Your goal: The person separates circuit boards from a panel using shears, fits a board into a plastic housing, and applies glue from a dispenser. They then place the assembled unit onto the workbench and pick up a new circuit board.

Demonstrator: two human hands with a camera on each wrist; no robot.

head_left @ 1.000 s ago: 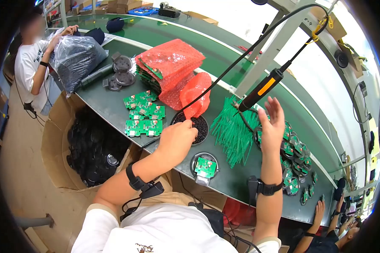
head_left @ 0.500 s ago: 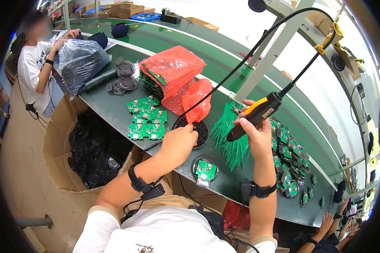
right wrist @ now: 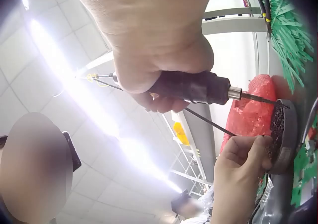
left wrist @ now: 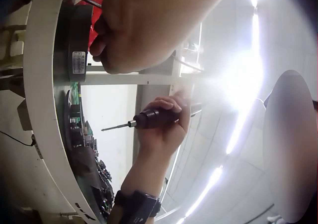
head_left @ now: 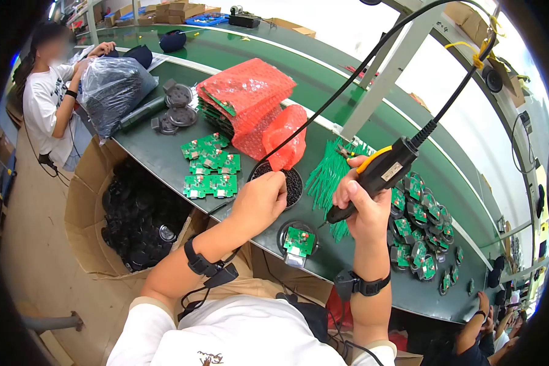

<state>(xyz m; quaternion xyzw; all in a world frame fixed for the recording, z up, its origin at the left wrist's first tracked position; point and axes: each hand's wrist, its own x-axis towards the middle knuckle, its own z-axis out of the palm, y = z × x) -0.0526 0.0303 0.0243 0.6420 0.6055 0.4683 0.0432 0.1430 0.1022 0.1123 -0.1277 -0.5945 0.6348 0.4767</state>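
Green bench curves across our view, its near edge toward us. Our right hand is wrapped tight round the screwdriver, fingers curled about its black body. The bit slants down to the left and hangs just right of the jig, not touching it. The jig holds a green board. A cable climbs from the tool's tail. Our left hand sits at the near rim of the dish, fingertips bunched over the screws; whether they pinch one we cannot tell. A red bag lies behind the dish, green ties fan out beside it, loose boards lie to its left, and a box stands under the bench
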